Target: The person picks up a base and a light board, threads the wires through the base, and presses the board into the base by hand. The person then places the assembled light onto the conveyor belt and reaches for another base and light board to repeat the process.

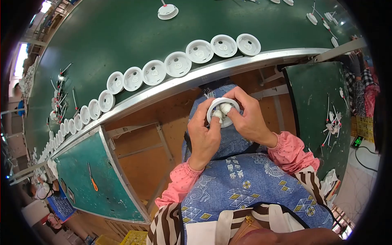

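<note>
Two hands meet over the lap, and between them we find one white round part. The left hand grasps it from below and from the near side, with the thumb up along the rim. The right hand closes on it from the far side, with its fingers curled over the top edge. Neither hand is empty — both grip the same part. Several fingertips carry white wrapping and press into the open centre of the part. We judge that the wrapping guards the skin where it bears on the hard rim, and that the two-sided hold stops the part from turning under the tips.

The part is held in the air, clear of every surface. It is above the blue patterned cloth that covers the lap and below the metal rail. We judge that this position places it close to the eye.

Beyond the rail lies the green belt. Along its near edge stands a row of white round housings, open side up, each just beside the next — an order that, in our judgement, leaves every rim free to be gripped. A lone white disc sits further out. On the left side table lie orange-handled scissors. On the right side table lie thin stemmed white pieces.
</note>
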`<state>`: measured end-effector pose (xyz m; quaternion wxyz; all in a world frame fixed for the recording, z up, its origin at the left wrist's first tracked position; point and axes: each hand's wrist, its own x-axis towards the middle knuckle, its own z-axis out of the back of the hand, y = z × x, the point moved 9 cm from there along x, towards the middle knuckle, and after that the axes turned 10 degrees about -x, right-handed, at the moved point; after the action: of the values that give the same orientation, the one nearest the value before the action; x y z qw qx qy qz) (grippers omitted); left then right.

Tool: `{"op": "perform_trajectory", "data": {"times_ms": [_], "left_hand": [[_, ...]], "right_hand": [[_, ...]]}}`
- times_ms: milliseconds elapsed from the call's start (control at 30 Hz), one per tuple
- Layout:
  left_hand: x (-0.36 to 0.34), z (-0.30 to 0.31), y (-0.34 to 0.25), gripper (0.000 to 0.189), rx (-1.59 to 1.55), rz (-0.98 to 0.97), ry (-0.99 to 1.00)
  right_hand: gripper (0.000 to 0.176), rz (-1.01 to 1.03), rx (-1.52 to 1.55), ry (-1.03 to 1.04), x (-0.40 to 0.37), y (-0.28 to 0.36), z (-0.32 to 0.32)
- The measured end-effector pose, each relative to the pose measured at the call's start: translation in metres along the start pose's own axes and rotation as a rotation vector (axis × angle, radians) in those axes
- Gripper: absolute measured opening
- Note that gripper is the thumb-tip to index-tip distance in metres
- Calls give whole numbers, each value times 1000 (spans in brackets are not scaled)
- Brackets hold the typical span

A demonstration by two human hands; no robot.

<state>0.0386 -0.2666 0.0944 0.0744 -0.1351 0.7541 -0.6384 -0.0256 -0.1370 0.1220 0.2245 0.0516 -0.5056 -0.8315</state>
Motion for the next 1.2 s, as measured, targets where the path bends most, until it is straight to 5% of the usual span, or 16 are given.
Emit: {"op": "perform_trajectory", "data": {"times_ms": [267,733,1033,1200], "left_hand": [[15,-1,31,29,-161,276,139],[18,9,-5,33,128,-72,-30],[16,13,1,29,73,-13,-122],[21,14,2,30,84,5,6]], "right_hand": [[7,-158,174,-121,-10,-33,-11],[9,-78,171,-228,-11,-19,-13],[14,-13,60,-316,-18,-16,-22],[10,-100,209,-272,-14,-20,-20]]}}
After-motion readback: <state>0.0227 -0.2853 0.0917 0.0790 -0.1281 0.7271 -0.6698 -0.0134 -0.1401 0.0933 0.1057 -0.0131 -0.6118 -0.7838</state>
